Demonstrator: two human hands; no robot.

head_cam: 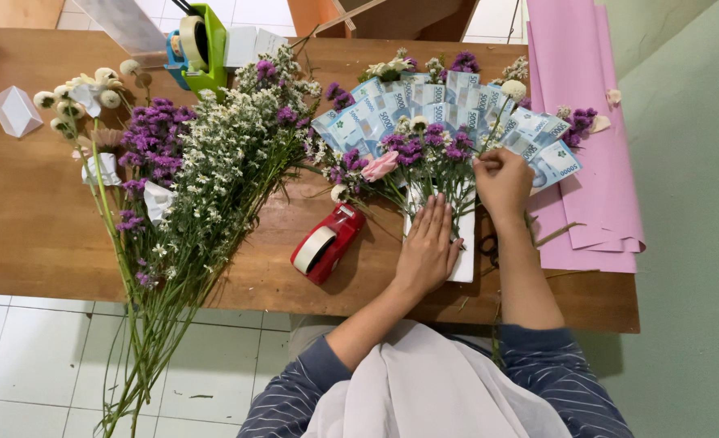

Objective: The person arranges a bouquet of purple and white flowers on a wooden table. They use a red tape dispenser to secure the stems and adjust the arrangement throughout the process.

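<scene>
Nearby, red tape dispenser beside flat left hand; right hand pinching stems.

Soft, even daylight fills the scene from above, leaving the wooden table evenly lit without glare. Short, faint shadows fall beside the left hand and the red tape dispenser. Focus stays sharp throughout; the table's far edge bows slightly with wide-angle distortion. Colours read muted.

My sleeves are navy with thin pale stripes; blue banknotes, purple flowers, a red tape dispenser, perhaps pink paper.
</scene>
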